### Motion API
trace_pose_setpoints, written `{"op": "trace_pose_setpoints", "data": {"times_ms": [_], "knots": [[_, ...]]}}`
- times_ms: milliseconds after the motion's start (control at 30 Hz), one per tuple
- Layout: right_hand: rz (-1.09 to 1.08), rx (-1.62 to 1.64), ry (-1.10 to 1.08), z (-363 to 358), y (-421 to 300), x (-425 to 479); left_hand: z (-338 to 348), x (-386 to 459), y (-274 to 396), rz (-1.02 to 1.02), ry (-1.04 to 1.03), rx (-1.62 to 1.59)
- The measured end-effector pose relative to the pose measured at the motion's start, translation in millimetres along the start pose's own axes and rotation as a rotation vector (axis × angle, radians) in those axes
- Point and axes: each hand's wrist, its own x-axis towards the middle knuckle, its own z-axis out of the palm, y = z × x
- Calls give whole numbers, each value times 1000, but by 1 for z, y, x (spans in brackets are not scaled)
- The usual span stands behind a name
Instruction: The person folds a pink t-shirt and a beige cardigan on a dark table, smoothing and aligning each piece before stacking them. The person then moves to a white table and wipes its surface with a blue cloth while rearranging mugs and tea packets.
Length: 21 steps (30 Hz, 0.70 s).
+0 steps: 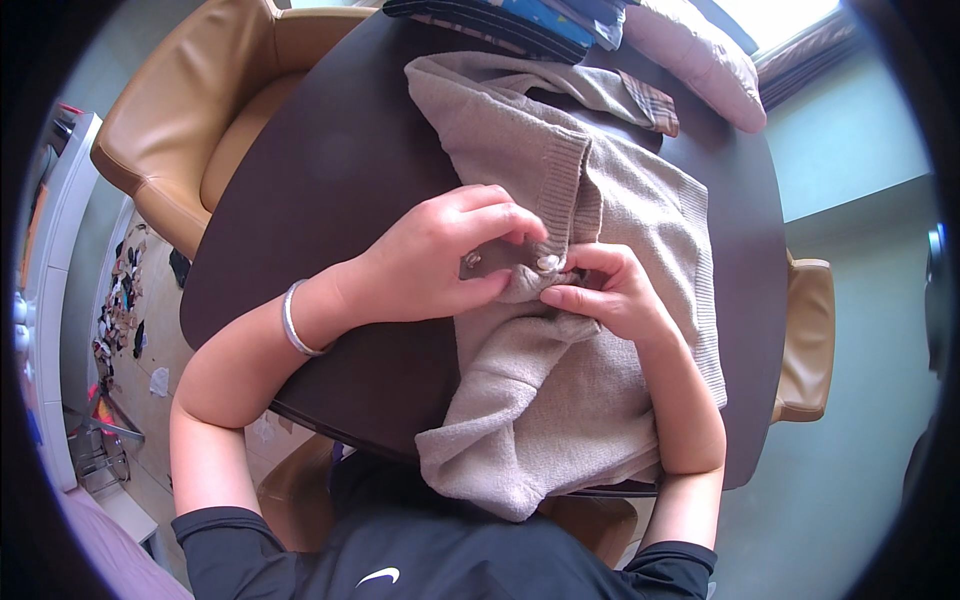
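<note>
A beige knitted cardigan (570, 405) lies bunched across the dark table, its sleeve and lower part hanging over the near edge. My right hand (615, 292) pinches the ribbed edge between thumb and fingers, beside a pearly button (548, 262). Just left of that button is my left hand (457, 255), curved over the cloth with thumb and fingers apart; whether its thumb tip presses the fabric is unclear. A second small shiny button (472, 259) shows under the left palm. Beyond the hands, a piece with checked trim (652, 101) lies at the cardigan's far end.
Folded dark and blue clothes (517, 26) are stacked at the far edge of the oval table (337, 150), beside a pink padded item (697, 60). Tan leather chairs stand at left (187, 97) and right (808, 337). Small scattered items (124, 307) lie on the floor at left.
</note>
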Motion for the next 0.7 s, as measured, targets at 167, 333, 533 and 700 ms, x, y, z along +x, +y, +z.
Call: {"op": "trace_pose_setpoints", "data": {"times_ms": [167, 333, 533, 700], "knots": [[-356, -477, 147, 9, -11, -1, -2, -3, 0, 14, -47, 252], [-403, -563, 274, 20, -23, -5, 0, -7, 1, 45, 60, 443], [-295, -557, 408, 22, -17, -5, 3, -4, 7, 36, 211, 272], [-279, -487, 436, 19, -6, -2, 9, -3, 9, 170, 200, 429]]}}
